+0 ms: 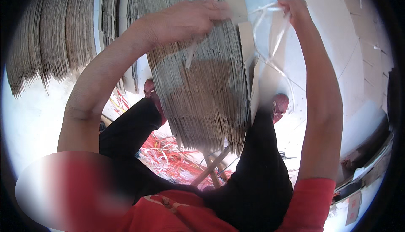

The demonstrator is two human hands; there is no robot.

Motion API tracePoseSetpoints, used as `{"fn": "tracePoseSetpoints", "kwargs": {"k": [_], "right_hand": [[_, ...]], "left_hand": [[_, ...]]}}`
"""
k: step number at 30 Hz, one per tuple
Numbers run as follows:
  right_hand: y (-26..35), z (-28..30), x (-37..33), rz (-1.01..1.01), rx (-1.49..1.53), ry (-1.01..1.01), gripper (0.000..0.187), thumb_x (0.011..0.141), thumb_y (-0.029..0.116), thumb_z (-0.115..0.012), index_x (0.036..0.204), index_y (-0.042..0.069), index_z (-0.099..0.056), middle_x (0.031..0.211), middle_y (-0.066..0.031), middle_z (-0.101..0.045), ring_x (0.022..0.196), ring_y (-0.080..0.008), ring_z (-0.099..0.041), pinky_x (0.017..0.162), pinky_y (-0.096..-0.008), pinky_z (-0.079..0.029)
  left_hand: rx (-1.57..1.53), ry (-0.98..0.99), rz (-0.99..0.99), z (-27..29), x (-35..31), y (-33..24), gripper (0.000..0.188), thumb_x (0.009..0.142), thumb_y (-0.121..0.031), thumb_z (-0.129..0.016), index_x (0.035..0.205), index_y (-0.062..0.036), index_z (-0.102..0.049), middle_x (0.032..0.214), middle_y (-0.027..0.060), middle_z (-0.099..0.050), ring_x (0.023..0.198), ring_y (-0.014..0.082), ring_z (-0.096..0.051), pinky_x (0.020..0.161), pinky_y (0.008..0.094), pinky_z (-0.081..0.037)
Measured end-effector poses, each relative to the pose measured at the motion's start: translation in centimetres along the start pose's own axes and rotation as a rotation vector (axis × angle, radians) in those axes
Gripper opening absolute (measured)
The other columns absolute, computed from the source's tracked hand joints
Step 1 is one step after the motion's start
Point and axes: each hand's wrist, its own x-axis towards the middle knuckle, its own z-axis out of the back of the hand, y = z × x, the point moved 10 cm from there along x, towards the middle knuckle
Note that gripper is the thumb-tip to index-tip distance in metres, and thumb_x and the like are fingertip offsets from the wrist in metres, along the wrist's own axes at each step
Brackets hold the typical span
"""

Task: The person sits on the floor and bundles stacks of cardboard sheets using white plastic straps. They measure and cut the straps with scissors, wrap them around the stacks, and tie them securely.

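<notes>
A tall row of flattened cardboard pieces (198,84), packed edge-on, stands between my legs. My left hand (192,18) reaches over its upper part with the fingers stretched out toward the right edge, slightly blurred. I cannot tell how firmly it touches the cardboard. Out to the right, my right hand (295,10) is closed in a pinch on a thin white plastic strap (276,44). The strap hangs down in loose loops beside the stack. A short pale strip (190,55), smeared by motion, shows just below my left hand.
More rows of cardboard (63,33) stand at the far left. Red and white strap scraps (168,156) litter the floor under me, near crossed wooden legs (211,168). My shoes (280,105) flank the stack. Dark and pale clutter (363,160) lies at the right edge.
</notes>
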Motion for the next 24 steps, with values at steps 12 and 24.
{"fn": "tracePoseSetpoints", "kwargs": {"k": [12,24], "right_hand": [[7.3,-2.8,-15.1,0.113,-0.220,0.546,0.021,0.080,0.020,-0.061,0.072,0.001,-0.063,0.053,0.0026,-0.045,0.044,-0.0050,-0.039,0.040,-0.0205,-0.033],[8.6,18.0,-14.7,0.497,-1.623,-0.348,0.012,0.079,0.007,-0.057,0.070,0.000,-0.052,0.067,-0.0184,-0.057,0.064,-0.0342,-0.058,0.057,-0.0446,-0.043]], "left_hand": [[-0.369,-0.008,0.273,-0.3,-0.4,1.9,0.036,0.083,-0.009,-0.047,0.117,-0.0052,-0.056,0.135,0.0048,-0.045,0.130,0.0226,-0.035,0.109,0.0344,-0.030],[-0.338,-0.008,0.384,-1.0,0.4,2.1,0.044,0.083,-0.006,-0.045,0.126,-0.0063,-0.049,0.136,0.0050,-0.043,0.128,0.0221,-0.037,0.109,0.0328,-0.028]]}}
